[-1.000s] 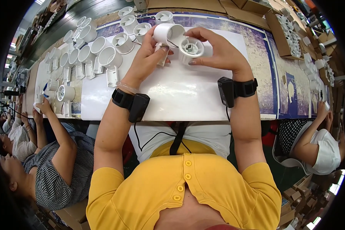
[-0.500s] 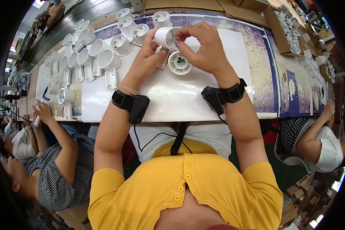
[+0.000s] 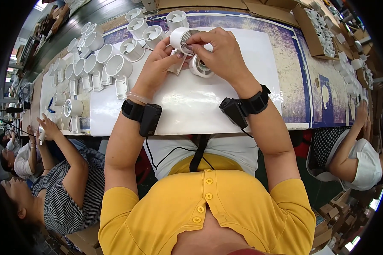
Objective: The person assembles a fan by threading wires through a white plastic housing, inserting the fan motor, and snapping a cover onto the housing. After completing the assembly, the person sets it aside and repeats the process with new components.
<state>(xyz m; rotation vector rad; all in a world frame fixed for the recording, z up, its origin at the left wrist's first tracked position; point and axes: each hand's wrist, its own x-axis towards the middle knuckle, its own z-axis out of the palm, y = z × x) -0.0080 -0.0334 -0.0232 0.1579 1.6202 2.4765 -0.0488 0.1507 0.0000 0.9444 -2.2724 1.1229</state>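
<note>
My left hand [image 3: 159, 63] is wrapped round a white cylindrical housing [image 3: 178, 39] with a ribbed inside, its mouth turned to the right. A flat white bracket [image 3: 175, 68] extends below the housing, by my left thumb. At the mouth, my right hand [image 3: 217, 53] has its thumb and fingers pinched together; what lies between them is too small to make out. Just under my right hand is a round white part [image 3: 196, 70] with a spoked rim and a dark centre, partly covered by the fingers.
Several white cylinders with fan-like vanes [image 3: 132, 49] stand at the back left. Open white cups on brackets [image 3: 118, 67] lie in rows left of a white sheet [image 3: 157, 121]. An open carton of white parts [image 3: 312, 34] stands far right. Co-workers [image 3: 72, 187] sit on both sides.
My right hand has shifted left and closer to the housing's mouth, its fingers now at the opening. The round white part has tilted and is more covered by that hand.
</note>
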